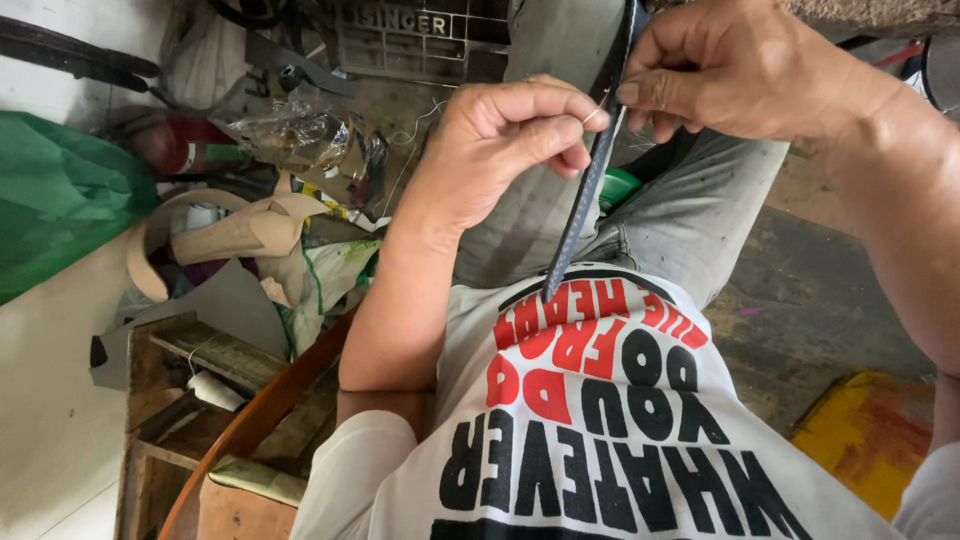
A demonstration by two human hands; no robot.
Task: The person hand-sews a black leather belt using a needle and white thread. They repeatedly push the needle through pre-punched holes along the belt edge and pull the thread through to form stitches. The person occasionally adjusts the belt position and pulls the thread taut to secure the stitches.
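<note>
Dark leather makes up the strap [590, 180], a narrow strip with rows of small holes, running from the top of the view down to the person's white printed shirt [600, 440]. The right hand [740, 70] pinches the strap near its upper part — fingers closed on its edge. The left hand [500, 140], just left of the strap, is clenched, with thumb and forefinger gripping a thin thread beside it. Grey trousers [690, 210] lie behind the strap — a tan leather piece [250, 235] sits well to its left.
</note>
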